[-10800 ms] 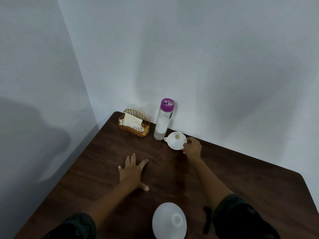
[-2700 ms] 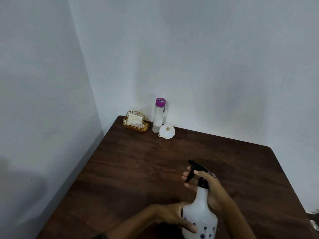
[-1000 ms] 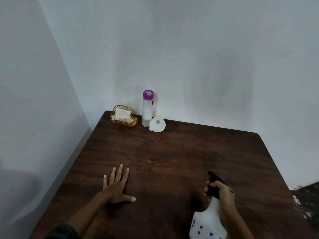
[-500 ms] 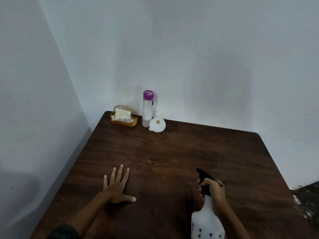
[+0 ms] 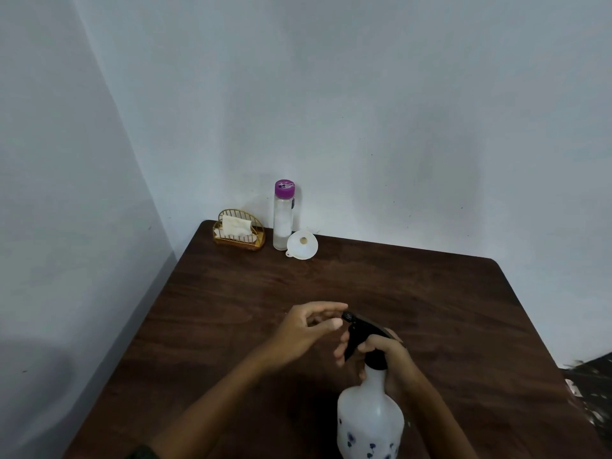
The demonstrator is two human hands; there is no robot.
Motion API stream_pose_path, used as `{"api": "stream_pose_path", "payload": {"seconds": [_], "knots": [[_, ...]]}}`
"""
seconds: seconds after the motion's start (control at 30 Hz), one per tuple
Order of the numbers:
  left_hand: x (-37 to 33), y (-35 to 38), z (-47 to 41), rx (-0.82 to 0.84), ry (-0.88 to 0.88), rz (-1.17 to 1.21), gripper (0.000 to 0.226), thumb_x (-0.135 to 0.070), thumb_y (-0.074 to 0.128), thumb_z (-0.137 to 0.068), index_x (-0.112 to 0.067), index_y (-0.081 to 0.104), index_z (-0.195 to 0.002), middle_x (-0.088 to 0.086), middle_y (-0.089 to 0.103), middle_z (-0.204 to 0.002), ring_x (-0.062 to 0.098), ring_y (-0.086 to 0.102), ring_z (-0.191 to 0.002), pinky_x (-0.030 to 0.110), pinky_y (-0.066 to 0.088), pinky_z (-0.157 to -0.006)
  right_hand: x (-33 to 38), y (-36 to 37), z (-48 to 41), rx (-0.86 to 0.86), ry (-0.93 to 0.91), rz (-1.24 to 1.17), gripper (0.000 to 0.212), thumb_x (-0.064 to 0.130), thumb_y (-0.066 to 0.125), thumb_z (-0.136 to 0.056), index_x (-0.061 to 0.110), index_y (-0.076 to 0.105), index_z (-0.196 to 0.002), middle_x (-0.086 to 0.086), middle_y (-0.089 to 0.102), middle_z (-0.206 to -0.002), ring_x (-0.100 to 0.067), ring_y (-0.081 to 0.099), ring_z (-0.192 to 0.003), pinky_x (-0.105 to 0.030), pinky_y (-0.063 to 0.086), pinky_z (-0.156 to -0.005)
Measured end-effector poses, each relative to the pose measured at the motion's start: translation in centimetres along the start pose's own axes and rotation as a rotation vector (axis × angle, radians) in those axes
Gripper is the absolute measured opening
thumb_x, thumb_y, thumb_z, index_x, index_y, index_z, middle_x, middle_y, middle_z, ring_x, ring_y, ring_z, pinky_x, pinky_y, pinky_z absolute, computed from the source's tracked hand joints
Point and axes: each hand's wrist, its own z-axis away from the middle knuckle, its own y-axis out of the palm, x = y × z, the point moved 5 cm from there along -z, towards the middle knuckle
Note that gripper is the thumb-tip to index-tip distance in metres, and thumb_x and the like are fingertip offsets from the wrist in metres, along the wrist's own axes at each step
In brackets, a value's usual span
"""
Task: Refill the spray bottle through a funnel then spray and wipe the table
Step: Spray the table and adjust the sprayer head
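A white spray bottle (image 5: 370,422) with blue flower prints and a black trigger head stands near the table's front edge. My right hand (image 5: 385,354) grips its neck and trigger. My left hand (image 5: 306,327) hovers in front of the black nozzle, thumb and fingertips pinched at the nozzle tip. At the far corner, a white funnel (image 5: 302,245) lies on the dark wooden table (image 5: 414,293) beside a clear bottle with a purple cap (image 5: 283,215).
A gold wire holder with white napkins (image 5: 239,230) sits at the far left corner against the wall. White walls bound the table on the far and left sides. The table's right edge drops off to a dark floor.
My left hand has lifted off the table and come to the nozzle tip. The spray bottle is held more upright and closer to the middle.
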Motion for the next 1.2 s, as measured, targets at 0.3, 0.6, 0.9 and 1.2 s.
{"api": "stream_pose_path", "payload": {"seconds": [0.3, 0.6, 0.9, 1.2], "knots": [[-2.8, -0.1, -0.3, -0.047, 0.154, 0.086, 0.012, -0.016, 0.057, -0.092, -0.013, 0.059, -0.081, -0.006, 0.061, -0.064, 0.01, 0.06, -0.058, 0.019, 0.049, -0.058, 1.8, 1.9, -1.0, 0.113, -0.027, -0.006, 0.038, 0.017, 0.059, -0.057, -0.004, 0.064, -0.089, -0.027, 0.063, -0.08, -0.032, 0.062, -0.067, -0.027, 0.041, -0.042], [-2.4, -0.5, -1.3, -0.058, 0.038, -0.113, 0.058, -0.052, 0.045, -0.093, -0.01, 0.046, -0.053, 0.003, 0.045, -0.049, 0.014, 0.038, -0.048, 0.03, 0.033, -0.056, 2.0, 2.6, -0.9, 0.139, -0.058, 0.078, 0.041, 0.017, 0.056, -0.061, -0.008, 0.061, -0.094, -0.027, 0.063, -0.08, -0.035, 0.061, -0.071, -0.026, 0.043, -0.043], [-2.8, -0.4, -0.8, 0.017, 0.095, -0.007, 0.015, -0.03, 0.059, -0.091, -0.019, 0.059, -0.081, -0.002, 0.058, -0.07, 0.009, 0.053, -0.068, 0.024, 0.045, -0.067, 2.3, 2.3, -0.6, 0.094, -0.071, 0.031, 0.038, 0.017, 0.057, -0.061, -0.004, 0.063, -0.092, -0.027, 0.062, -0.08, -0.033, 0.059, -0.068, -0.027, 0.042, -0.044], [0.2, 0.4, 0.0, -0.06, -0.099, 0.2, 0.031, -0.021, 0.056, -0.094, -0.018, 0.056, -0.124, -0.008, 0.066, -0.089, -0.003, 0.064, -0.079, 0.014, 0.05, -0.073, 1.7, 1.4, -0.7, -0.031, -0.066, 0.089, 0.033, 0.017, 0.061, -0.068, -0.004, 0.064, -0.093, -0.026, 0.061, -0.077, -0.033, 0.059, -0.068, -0.028, 0.043, -0.045]]}}
